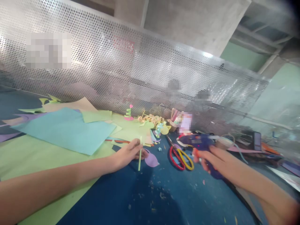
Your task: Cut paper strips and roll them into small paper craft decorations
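My left hand [128, 153] pinches a thin pale-green paper strip [140, 159], held nearly upright over the blue table. A purple leaf-shaped paper piece [152, 159] shows just right of those fingers; whether they touch it I cannot tell. At the right, my right hand [214, 156] is wrapped round the handle of a dark blue glue gun [199, 140]. Its nozzle points left, and an orange part shows at the fingers. Between the hands lie scissors [180, 157] with one red and one yellow handle loop, blades toward the back.
Large green [14, 156] and light-blue paper sheets [67, 131] cover the left side. Small paper figures [152, 120] stand at the back before a perforated metal screen [98, 62]. A phone [257, 140] stands at the right. Paper scraps dot the blue tabletop [140, 200].
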A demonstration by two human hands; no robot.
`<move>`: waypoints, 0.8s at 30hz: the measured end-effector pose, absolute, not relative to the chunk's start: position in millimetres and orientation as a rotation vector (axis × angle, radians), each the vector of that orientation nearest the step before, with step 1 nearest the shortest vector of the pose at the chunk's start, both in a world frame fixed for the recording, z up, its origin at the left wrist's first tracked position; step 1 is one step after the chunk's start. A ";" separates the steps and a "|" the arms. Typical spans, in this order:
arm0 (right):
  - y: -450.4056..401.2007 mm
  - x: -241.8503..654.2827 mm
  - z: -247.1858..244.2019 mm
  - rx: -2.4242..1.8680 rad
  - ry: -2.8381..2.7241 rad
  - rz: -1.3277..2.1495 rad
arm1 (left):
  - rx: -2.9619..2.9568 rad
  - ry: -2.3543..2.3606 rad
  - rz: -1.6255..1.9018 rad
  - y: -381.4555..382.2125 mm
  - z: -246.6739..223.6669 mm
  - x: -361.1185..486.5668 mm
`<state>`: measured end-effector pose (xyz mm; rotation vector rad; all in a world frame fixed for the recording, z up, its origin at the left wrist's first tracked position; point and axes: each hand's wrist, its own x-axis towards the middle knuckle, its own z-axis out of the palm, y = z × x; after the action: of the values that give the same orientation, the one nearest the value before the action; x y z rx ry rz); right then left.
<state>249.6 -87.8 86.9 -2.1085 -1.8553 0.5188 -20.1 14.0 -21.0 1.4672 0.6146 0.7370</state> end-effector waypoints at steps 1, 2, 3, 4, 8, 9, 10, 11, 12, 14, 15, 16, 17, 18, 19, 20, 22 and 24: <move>-85.5 233.9 85.9 -2.064 -1.882 0.584 | 1.566 0.637 0.736 13.4 -20.8 -21.0; -82.7 220.5 84.3 -2.027 -1.913 0.633 | 1.676 0.660 0.738 12.5 -20.4 -22.1; -79.5 209.8 82.3 -1.966 -1.934 0.711 | 1.784 0.683 0.741 11.5 -19.9 -23.4; -76.2 202.2 80.1 -1.926 -1.943 0.765 | 1.876 0.704 0.741 10.4 -19.4 -24.8; -64.9 193.2 70.8 -1.879 -1.909 0.932 | 1.989 0.752 0.716 7.4 -18.5 -27.9; -63.4 193.1 69.0 -1.877 -1.897 0.967 | 1.986 0.755 0.711 7.3 -18.5 -28.0; -62.6 192.7 67.7 -1.873 -1.893 0.997 | 1.984 0.754 0.707 7.3 -18.6 -27.9; -62.3 192.1 66.8 -1.872 -1.892 1.018 | 1.984 0.750 0.702 7.3 -18.6 -27.7; -62.5 191.1 66.2 -1.872 -1.892 1.032 | 1.990 0.748 0.697 7.4 -18.5 -27.4; -63.5 188.9 65.7 -1.875 -1.897 1.052 | 2.009 0.757 0.694 7.5 -17.9 -27.0; -64.0 187.9 65.6 -1.876 -1.903 1.058 | 2.015 0.766 0.696 7.6 -17.5 -26.7; -64.4 187.1 65.6 -1.875 -1.909 1.065 | 2.020 0.775 0.699 7.6 -17.1 -26.5; -64.6 186.4 65.5 -1.875 -1.915 1.071 | 2.021 0.779 0.701 7.6 -16.9 -26.3; -64.6 185.9 65.4 -1.876 -1.924 1.074 | 2.021 0.778 0.704 7.7 -16.7 -26.1; -64.6 185.3 65.3 -1.879 -1.933 1.074 | 2.019 0.772 0.703 7.8 -16.8 -25.9; -64.4 184.7 65.1 -1.887 -1.940 1.070 | 2.017 0.764 0.703 8.0 -17.0 -25.7; -64.0 183.5 64.7 -1.911 -1.953 1.061 | 2.020 0.749 0.706 8.4 -17.7 -25.4; -63.4 182.4 64.1 -1.930 -1.954 1.052 | 2.020 0.743 0.714 8.7 -18.6 -25.1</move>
<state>182.4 -63.4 64.1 -1.9302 -1.9544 1.0520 -25.1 8.7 -18.6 2.0202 0.7432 0.7139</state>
